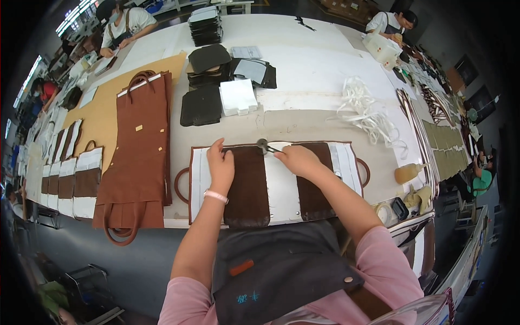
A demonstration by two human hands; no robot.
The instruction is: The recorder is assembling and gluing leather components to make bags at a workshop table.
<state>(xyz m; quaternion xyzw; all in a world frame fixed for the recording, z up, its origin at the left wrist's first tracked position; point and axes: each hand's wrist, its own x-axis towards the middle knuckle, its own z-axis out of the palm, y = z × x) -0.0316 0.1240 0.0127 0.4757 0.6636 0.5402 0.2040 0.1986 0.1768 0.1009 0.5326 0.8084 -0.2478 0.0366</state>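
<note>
A flat bag panel [281, 187] of white lining with dark brown strips and round brown handles lies on the table in front of me. My left hand [220, 162] presses flat on its left brown strip near the top edge. At the panel's top edge, my right hand [297, 160] grips small scissors [265, 145], whose blades point left.
A stack of brown bag pieces [138, 157] lies to the left, with more panels [70, 173] beyond. Dark cut pieces [208, 59] and white sheets [237, 97] sit further back. White cord [368, 116] and a glue bottle [407, 173] are at the right. Other people work at the far corners.
</note>
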